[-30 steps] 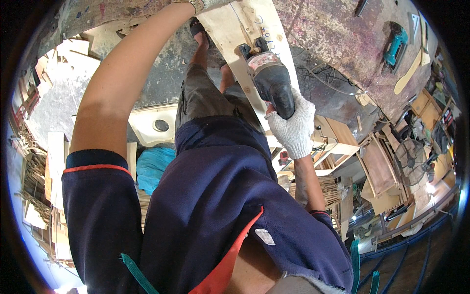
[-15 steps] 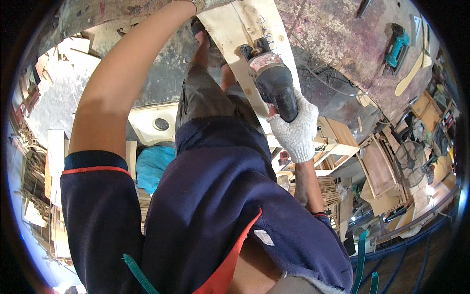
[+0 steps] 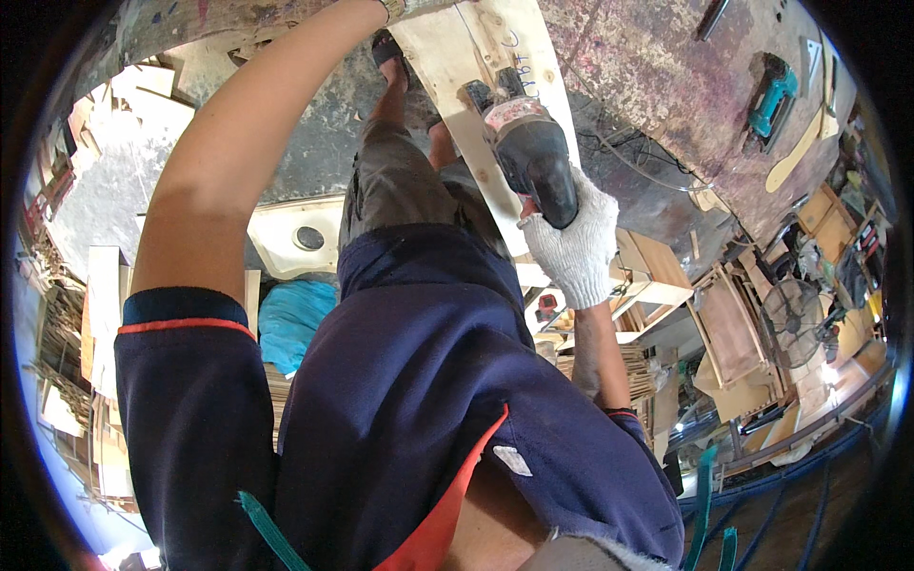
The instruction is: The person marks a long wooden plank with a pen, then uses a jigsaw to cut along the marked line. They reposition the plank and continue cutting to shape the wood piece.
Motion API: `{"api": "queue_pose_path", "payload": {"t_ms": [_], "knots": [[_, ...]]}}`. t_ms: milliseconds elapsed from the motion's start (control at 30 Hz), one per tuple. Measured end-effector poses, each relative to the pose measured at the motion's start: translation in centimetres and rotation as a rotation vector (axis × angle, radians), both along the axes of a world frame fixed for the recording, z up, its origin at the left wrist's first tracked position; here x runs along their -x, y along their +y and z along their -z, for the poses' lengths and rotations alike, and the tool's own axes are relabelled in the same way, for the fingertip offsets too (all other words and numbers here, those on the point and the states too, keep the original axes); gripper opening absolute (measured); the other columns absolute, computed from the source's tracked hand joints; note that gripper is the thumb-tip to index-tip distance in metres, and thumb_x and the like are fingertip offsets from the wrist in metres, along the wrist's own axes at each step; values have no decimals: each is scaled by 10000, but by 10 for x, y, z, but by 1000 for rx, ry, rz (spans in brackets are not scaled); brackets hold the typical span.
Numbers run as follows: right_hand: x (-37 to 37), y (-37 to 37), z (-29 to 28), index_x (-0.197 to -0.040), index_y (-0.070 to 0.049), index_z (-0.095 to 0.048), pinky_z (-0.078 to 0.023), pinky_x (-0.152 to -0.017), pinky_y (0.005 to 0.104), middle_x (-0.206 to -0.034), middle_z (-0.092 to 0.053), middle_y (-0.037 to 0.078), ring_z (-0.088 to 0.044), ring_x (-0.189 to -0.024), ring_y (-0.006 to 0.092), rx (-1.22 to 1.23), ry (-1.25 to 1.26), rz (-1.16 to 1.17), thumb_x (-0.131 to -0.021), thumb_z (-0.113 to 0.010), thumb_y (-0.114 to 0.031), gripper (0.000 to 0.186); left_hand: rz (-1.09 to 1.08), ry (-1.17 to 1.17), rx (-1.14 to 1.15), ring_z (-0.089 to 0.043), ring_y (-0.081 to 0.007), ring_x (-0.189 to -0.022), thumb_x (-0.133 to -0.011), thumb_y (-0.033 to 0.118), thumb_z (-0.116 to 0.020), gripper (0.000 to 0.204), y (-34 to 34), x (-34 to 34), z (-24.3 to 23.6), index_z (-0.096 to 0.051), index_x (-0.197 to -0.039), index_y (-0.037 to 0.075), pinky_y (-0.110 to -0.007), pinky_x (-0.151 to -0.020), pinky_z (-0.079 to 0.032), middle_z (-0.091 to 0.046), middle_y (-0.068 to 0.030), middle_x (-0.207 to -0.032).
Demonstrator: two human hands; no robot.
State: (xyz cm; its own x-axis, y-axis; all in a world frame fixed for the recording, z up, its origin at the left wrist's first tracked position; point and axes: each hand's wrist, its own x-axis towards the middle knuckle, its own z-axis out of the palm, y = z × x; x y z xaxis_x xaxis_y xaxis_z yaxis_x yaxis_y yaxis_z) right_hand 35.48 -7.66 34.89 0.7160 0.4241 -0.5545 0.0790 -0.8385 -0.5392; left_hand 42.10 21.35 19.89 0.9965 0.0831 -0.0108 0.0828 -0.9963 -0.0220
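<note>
My right hand [image 3: 579, 238], in a white knitted glove, is closed round the rear grip of a dark power tool that looks like a jigsaw [image 3: 535, 157]. Its forked black foot sits on a long pale wooden board [image 3: 528, 48], which has a dark line running ahead of the tool and blue pen marks. At the top edge my left hand [image 3: 419, 8], also gloved, lies at the board's far end. Its fingers are cut off by the frame, so their shape is hidden. The tool's blade cannot be seen.
On the stained worktop [image 3: 638, 76] at right lie a teal nail gun or stapler [image 3: 773, 100], a square [image 3: 811, 59] and a thin curved wooden piece [image 3: 798, 152]. A cable [image 3: 638, 169] runs beside the board. A fan [image 3: 792, 319], wooden frames [image 3: 657, 266] and a blue cloth [image 3: 297, 324] stand around me.
The power tool and my right hand have shifted very slightly away from me along the board. My left hand stays in about the same place.
</note>
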Motion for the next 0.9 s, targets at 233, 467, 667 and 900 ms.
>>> {"api": "queue_pose_path", "payload": {"t_ms": [233,467,667,900], "knots": [[-3,6,-4,-982,16,-719,-547,-685,344,-745,-712,165,-716,-669,242,-8,-22,-31,-708,-766,-153,325,1,4,-11,-221,-338,-1563,-935,717,-456,874,0,2,2,-484,-1505,55,-545,-1251,-161,-383,-153,-1632],[-2,1,1,-1034,9,-720,-559,-744,414,-797,-726,200,-725,-739,328,7,36,-8,-692,-760,-203,404,8,13,-12,-220,-339,-1564,-938,729,-430,883,1,4,7,-479,-1511,59,-555,-1251,-158,-383,-145,-1638],[-4,2,2,-1034,2,-726,-572,-759,424,-803,-730,215,-741,-757,375,43,41,13,-679,-760,-220,420,-5,47,-12,-241,-338,-1556,-938,732,-428,879,0,2,2,-490,-1500,59,-559,-1247,-174,-395,-146,-1630],[-7,6,-6,-1031,27,-719,-542,-691,306,-771,-730,123,-670,-730,101,32,39,-30,-769,-768,-103,296,9,23,30,-256,-338,-1550,-929,734,-446,878,2,4,1,-508,-1481,54,-556,-1242,-192,-409,-153,-1619]]}}
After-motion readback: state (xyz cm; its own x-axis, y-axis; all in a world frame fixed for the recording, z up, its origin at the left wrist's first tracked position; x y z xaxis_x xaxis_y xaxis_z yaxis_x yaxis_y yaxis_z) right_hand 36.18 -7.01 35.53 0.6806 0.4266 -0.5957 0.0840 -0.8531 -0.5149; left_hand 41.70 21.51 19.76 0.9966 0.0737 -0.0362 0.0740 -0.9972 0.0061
